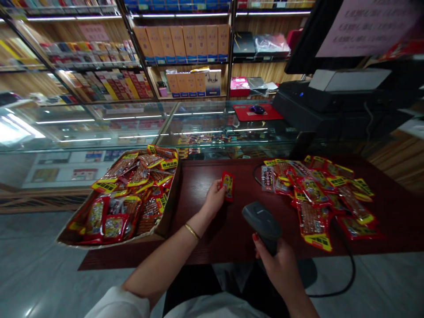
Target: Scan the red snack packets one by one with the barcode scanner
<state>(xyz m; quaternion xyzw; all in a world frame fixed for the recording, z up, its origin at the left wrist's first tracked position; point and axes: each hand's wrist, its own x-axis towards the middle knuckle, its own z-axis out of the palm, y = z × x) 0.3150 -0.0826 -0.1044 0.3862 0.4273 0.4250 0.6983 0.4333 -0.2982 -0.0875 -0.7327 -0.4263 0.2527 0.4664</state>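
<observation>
My left hand [215,194] pinches a small red snack packet [228,186] above the middle of the dark red wooden counter [202,243]. In my right hand [280,263] is a black barcode scanner [263,221], fingers wrapped round its handle and its head tilted toward the packet. Left of my arm, a cardboard box [172,194] is filled with several red and yellow snack packets [114,227]. To the right of the scanner lies a loose pile of similar packets [311,190] on the counter.
Behind the counter runs a glass display case [132,119]. A red mouse pad [238,112] with a mouse [257,109] lies on it. A monitor [298,53] and a black till machine [298,106] stand at right. The scanner's cable [351,274] loops at lower right.
</observation>
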